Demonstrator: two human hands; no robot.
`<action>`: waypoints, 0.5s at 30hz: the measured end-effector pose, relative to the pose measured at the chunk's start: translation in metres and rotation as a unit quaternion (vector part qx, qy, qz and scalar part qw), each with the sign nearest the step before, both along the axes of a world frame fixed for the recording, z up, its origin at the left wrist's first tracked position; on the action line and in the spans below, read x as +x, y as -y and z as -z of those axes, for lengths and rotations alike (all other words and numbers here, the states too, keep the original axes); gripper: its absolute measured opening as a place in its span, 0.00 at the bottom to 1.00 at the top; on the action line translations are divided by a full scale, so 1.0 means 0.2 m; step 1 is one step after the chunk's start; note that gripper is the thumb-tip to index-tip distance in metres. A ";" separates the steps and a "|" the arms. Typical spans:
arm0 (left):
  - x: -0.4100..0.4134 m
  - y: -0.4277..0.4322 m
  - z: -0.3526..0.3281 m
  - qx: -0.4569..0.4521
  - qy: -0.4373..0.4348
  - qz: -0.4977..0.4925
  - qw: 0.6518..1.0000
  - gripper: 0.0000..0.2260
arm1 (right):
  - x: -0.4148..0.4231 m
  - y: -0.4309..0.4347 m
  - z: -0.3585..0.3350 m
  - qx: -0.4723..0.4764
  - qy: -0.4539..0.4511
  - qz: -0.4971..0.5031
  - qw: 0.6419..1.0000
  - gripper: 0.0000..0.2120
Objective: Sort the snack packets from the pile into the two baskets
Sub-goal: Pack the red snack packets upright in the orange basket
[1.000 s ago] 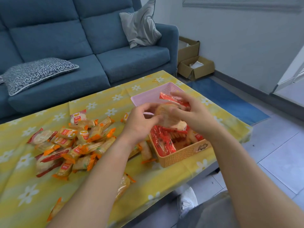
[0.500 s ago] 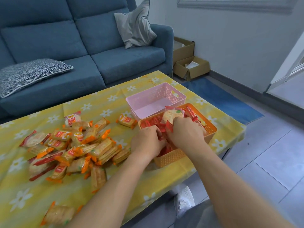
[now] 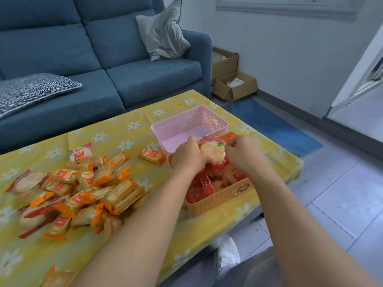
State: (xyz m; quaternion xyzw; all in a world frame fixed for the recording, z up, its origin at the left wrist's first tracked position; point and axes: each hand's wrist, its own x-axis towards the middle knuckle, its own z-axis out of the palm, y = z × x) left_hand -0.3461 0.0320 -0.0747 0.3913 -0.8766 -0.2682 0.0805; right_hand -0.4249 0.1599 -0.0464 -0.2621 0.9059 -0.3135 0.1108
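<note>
A round cracker packet [image 3: 212, 151] with red edges hangs just above the orange basket [image 3: 217, 201]. My left hand [image 3: 187, 157] grips its left side. My right hand [image 3: 244, 154] has curled fingers that pinch its right edge. Several red packets lie inside the orange basket. Behind it, touching, stands the pink basket [image 3: 209, 121], with nothing visible inside. The pile of snack packets [image 3: 83, 189], orange-ended and red-ended, lies to the left on the yellow flowered tablecloth [image 3: 116, 133].
One orange packet [image 3: 152, 155] lies alone between the pile and the baskets. Another packet [image 3: 58, 278] sits at the near table edge. A blue sofa [image 3: 124, 59] runs behind the table. Cardboard boxes [image 3: 234, 85] and a blue mat [image 3: 273, 125] are to the right.
Both hands rose from low inside the orange basket and now hold the round cracker packet between them above it.
</note>
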 end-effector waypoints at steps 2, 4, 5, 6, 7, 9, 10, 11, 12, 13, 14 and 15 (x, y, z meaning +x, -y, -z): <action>0.00 0.01 0.00 0.049 -0.052 -0.008 0.997 0.25 | -0.03 -0.01 -0.01 -0.050 0.009 0.027 0.998 0.14; 0.02 0.04 0.00 0.094 -0.124 -0.009 0.988 0.18 | -0.06 -0.02 -0.02 -0.096 0.024 0.029 0.995 0.21; 0.04 0.05 -0.01 0.113 -0.149 -0.006 0.982 0.15 | -0.06 -0.02 -0.03 -0.107 0.034 0.020 0.993 0.23; 0.06 0.06 -0.02 0.131 -0.169 0.000 0.977 0.14 | -0.06 -0.02 -0.03 -0.103 0.032 0.004 0.994 0.25; 0.08 0.06 -0.02 0.145 -0.185 0.006 0.972 0.14 | -0.05 -0.02 -0.03 -0.091 0.026 -0.018 0.995 0.25; 0.11 0.06 -0.04 0.166 -0.216 0.019 0.962 0.14 | -0.04 -0.02 -0.02 -0.074 0.024 -0.067 0.995 0.21; 0.13 0.05 -0.05 0.182 -0.231 0.025 0.955 0.14 | -0.03 -0.02 -0.02 -0.078 0.018 -0.090 0.993 0.15; 0.15 0.04 -0.06 0.198 -0.247 0.030 0.948 0.14 | -0.02 -0.03 -0.04 -0.082 0.002 -0.106 0.991 0.09; 0.16 0.03 -0.05 0.207 -0.260 0.029 0.943 0.13 | -0.02 -0.03 -0.05 -0.087 -0.014 -0.110 0.990 0.06; 0.17 0.03 -0.04 0.197 -0.265 0.023 0.944 0.12 | -0.02 -0.04 -0.06 -0.089 -0.029 -0.109 0.990 0.04; 0.19 0.02 -0.03 0.167 -0.257 0.016 0.952 0.10 | -0.02 -0.05 -0.07 -0.086 -0.041 -0.106 0.990 0.05; 0.20 0.01 -0.01 0.122 -0.235 0.013 0.964 0.09 | -0.02 -0.05 -0.08 -0.074 -0.051 -0.105 0.990 0.06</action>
